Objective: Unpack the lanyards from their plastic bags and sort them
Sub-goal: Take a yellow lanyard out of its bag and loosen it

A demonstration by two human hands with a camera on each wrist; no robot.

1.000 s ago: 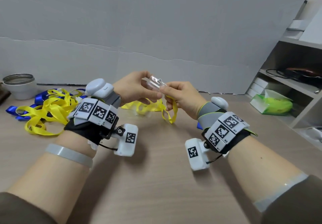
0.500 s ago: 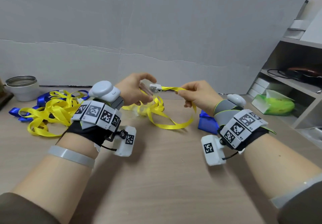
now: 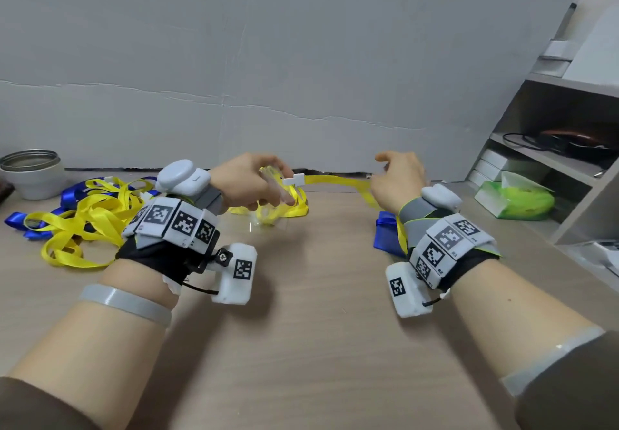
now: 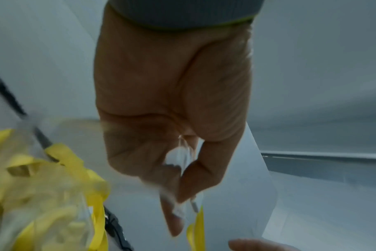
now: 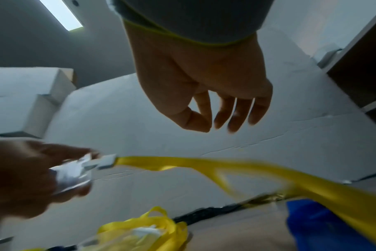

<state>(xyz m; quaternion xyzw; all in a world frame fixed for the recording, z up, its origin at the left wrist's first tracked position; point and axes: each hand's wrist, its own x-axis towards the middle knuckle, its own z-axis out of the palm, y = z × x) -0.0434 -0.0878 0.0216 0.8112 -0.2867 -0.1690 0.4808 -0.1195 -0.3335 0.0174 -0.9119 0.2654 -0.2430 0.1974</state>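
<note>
My left hand (image 3: 268,188) pinches an emptied clear plastic bag (image 3: 275,178) above the table's far middle; the left wrist view shows the bag (image 4: 178,158) crumpled between thumb and finger. A yellow lanyard (image 3: 335,180) with a white clip (image 3: 294,180) stretches from that bag to the right and runs down behind my right wrist. My right hand (image 3: 388,171) hovers over the strap. In the right wrist view, the fingers of my right hand (image 5: 206,122) hang loosely with nothing in them, and the lanyard (image 5: 236,167) passes below.
A pile of loose yellow and blue lanyards (image 3: 87,218) lies at the left, by a metal-rimmed cup (image 3: 30,175). Bagged yellow lanyards (image 3: 278,210) lie under my left hand, and a bagged blue lanyard (image 3: 385,235) under my right wrist. Shelves (image 3: 552,161) stand at the right.
My hands moved apart; the right hand drew the yellow lanyard out of the bag to the right, then let go of the strap. The left hand kept the bag.
</note>
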